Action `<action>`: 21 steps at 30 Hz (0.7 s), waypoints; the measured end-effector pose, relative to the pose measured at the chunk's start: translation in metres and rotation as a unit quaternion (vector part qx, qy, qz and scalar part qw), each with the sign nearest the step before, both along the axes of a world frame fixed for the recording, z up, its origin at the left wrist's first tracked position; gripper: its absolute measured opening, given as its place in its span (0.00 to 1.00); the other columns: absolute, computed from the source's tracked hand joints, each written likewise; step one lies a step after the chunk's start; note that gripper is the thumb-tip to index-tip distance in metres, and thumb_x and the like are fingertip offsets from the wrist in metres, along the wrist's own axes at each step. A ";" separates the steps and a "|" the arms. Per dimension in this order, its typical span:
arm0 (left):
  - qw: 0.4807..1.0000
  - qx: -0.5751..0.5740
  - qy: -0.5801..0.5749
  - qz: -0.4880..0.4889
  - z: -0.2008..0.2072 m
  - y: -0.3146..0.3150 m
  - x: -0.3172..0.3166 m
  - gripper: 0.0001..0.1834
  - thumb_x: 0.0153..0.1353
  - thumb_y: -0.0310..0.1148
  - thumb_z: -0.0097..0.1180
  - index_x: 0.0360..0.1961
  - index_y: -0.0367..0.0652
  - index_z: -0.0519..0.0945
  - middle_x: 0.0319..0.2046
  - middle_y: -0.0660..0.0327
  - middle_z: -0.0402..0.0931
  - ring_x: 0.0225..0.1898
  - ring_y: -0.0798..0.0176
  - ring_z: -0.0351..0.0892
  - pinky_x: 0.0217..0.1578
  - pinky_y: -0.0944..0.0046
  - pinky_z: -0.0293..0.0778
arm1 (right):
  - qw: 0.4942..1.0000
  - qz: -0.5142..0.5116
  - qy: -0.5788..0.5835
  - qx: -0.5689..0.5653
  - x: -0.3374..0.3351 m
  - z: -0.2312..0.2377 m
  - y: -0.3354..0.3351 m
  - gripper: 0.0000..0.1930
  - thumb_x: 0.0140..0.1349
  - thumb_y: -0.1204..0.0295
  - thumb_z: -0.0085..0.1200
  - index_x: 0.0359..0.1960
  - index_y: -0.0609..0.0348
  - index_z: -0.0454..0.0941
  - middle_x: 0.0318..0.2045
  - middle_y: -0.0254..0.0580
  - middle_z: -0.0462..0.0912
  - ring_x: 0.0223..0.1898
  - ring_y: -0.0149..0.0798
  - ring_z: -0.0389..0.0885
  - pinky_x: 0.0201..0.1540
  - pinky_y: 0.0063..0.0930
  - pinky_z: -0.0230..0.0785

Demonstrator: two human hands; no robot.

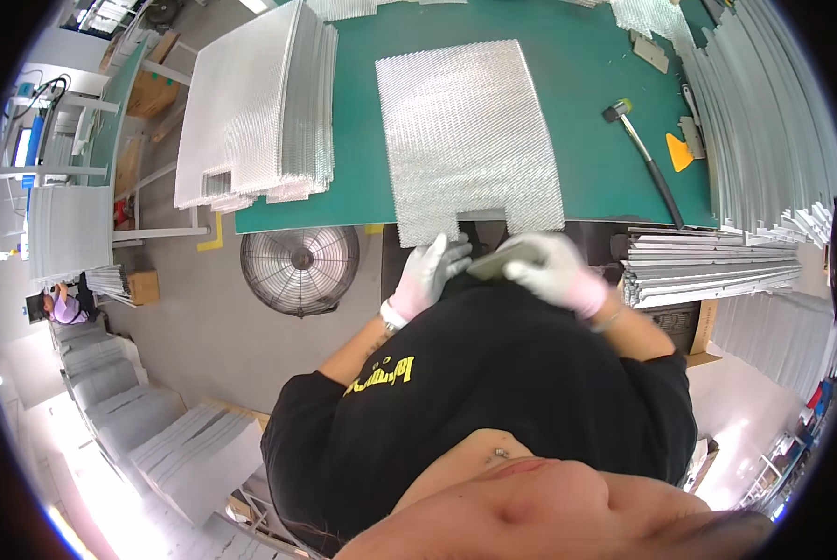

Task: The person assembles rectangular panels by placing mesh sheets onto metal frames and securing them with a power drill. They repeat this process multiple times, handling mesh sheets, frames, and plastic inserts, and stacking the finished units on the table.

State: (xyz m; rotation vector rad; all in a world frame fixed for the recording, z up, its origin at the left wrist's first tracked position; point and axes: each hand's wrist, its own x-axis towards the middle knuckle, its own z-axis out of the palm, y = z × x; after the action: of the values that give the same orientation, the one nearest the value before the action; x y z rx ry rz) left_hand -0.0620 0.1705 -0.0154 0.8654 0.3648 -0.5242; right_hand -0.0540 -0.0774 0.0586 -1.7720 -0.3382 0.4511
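Note:
A silvery metal mesh sheet lies on the green tabletop, with a rectangular notch in its near edge. The near edge reaches slightly past the table's front. My left hand, in a white glove, is at the sheet's near left corner; its fingers are spread and it grips nothing that I can see. My gloved right hand is closed around a flat grey plate just in front of the notch. That hand is slightly blurred, and it partly hides the plate.
Stacked mesh sheets stand at the table's left. To the right lie a black-handled hammer, a yellow scraper and a beige flat block, beside a tall stack of metal panels. A floor fan stands below the left front edge.

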 end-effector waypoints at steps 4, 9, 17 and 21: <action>0.998 0.056 -0.024 0.015 -0.016 -0.004 0.009 0.20 0.72 0.41 0.55 0.47 0.30 0.79 0.44 0.48 0.81 0.47 0.53 0.81 0.51 0.52 0.75 | 0.867 -0.144 0.315 0.358 -0.037 -0.093 0.046 0.18 0.72 0.64 0.54 0.57 0.61 0.72 0.46 0.39 0.82 0.42 0.30 0.83 0.48 0.28 0.79; 0.993 0.079 -0.071 0.051 -0.011 -0.012 0.009 0.16 0.72 0.37 0.54 0.48 0.31 0.80 0.43 0.53 0.83 0.44 0.60 0.83 0.48 0.57 0.77 | 0.857 -0.170 0.301 0.382 -0.016 -0.103 0.046 0.15 0.73 0.67 0.51 0.54 0.65 0.74 0.42 0.42 0.84 0.38 0.31 0.84 0.41 0.26 0.81; 0.988 0.126 -0.061 0.065 -0.017 -0.012 0.008 0.14 0.70 0.36 0.58 0.44 0.33 0.83 0.37 0.60 0.84 0.36 0.70 0.82 0.40 0.66 0.78 | 0.879 -0.211 0.253 0.344 -0.019 -0.095 0.059 0.15 0.74 0.68 0.50 0.54 0.67 0.75 0.43 0.44 0.85 0.38 0.32 0.84 0.41 0.26 0.81; 0.981 0.143 -0.101 0.082 -0.027 -0.014 0.006 0.13 0.68 0.37 0.61 0.40 0.34 0.84 0.35 0.65 0.83 0.34 0.74 0.78 0.36 0.69 0.75 | 0.852 -0.191 0.255 0.416 -0.020 -0.095 0.061 0.16 0.74 0.68 0.49 0.55 0.67 0.74 0.44 0.44 0.84 0.39 0.32 0.84 0.42 0.27 0.81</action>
State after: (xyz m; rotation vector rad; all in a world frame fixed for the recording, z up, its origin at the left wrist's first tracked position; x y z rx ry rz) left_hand -0.0556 0.1560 -0.0425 1.1460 0.3271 -0.2300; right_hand -0.0739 -0.0164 -0.0367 -0.7866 0.1924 0.3843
